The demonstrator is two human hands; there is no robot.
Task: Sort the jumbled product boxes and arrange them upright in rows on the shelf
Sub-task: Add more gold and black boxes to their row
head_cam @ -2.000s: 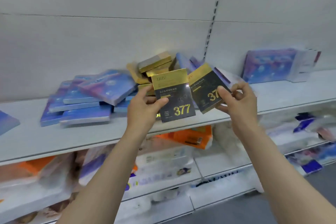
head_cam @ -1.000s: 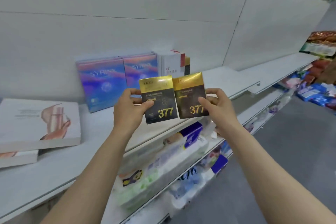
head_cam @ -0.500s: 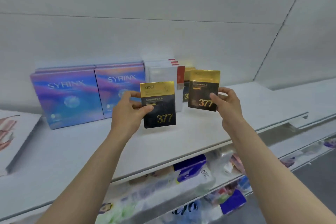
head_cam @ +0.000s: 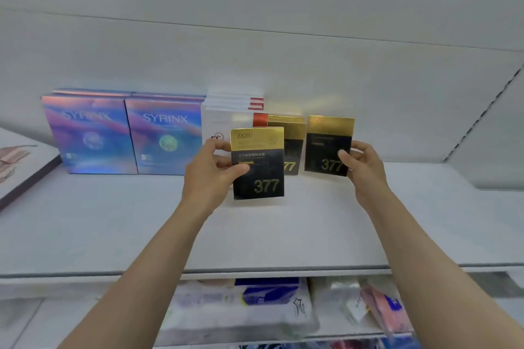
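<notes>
My left hand (head_cam: 211, 176) grips a black and gold box marked 377 (head_cam: 259, 163) by its left edge, upright, just above the white shelf (head_cam: 255, 229). In my right hand (head_cam: 360, 167) is a second black and gold 377 box (head_cam: 326, 144), pinched at its right edge and held upright to the right of the standing gold and black boxes (head_cam: 293, 147). Those stand in a row at the back, beside upright white boxes with red corners (head_cam: 226, 119) and two blue SYRINX boxes (head_cam: 164, 136).
A large white flat box (head_cam: 19, 161) lies at the shelf's left end. The shelf surface to the right of the row is bare up to a wall panel (head_cam: 487, 133). Wrapped packs (head_cam: 246, 309) fill the shelf below.
The view has turned from the jumbled pile to the sorted row. Both hands have carried their 377 boxes toward the back of the shelf, the right one reaching the spot beside the standing gold boxes.
</notes>
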